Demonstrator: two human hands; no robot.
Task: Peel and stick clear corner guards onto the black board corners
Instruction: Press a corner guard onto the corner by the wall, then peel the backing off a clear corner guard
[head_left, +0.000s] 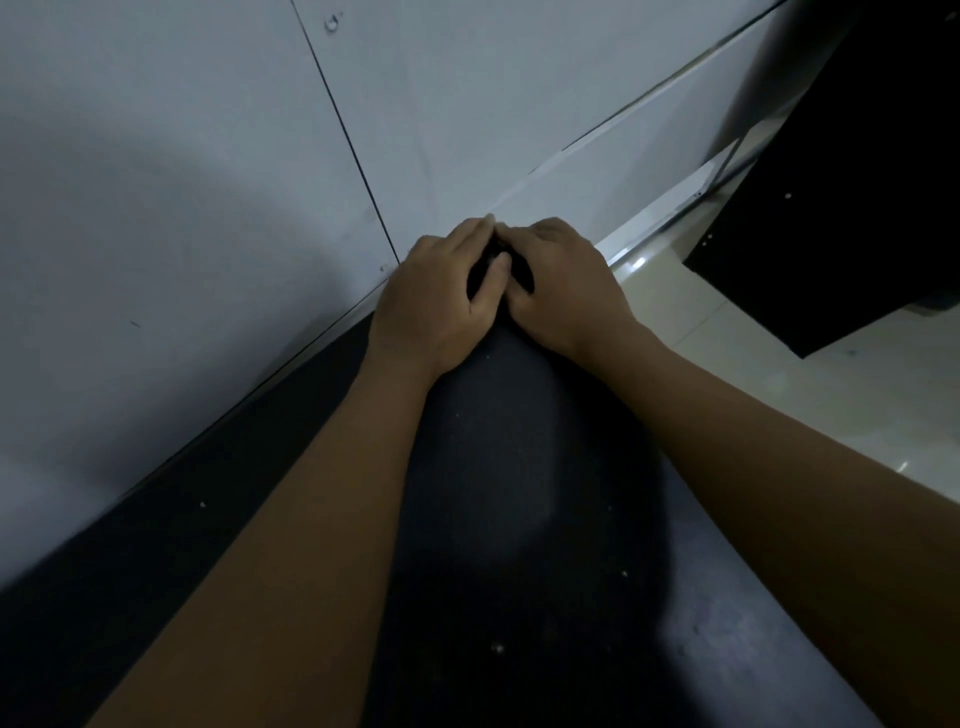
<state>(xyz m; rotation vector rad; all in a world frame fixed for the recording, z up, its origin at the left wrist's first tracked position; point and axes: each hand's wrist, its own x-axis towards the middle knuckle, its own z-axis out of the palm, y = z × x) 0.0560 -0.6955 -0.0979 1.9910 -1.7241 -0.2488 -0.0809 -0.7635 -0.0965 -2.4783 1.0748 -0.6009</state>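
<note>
The black board lies flat below me and runs to a far corner against the pale wall. Both hands meet over that corner. My left hand is curled round the corner from the left, thumb pressed on the top face. My right hand wraps the same corner from the right, fingertips touching the left hand's. The corner itself is mostly hidden under the fingers, and no clear corner guard can be made out between them.
A pale grey wall with a dark vertical seam stands right behind the board. A white floor lies to the right. A black panel leans at the upper right, beside a white skirting strip.
</note>
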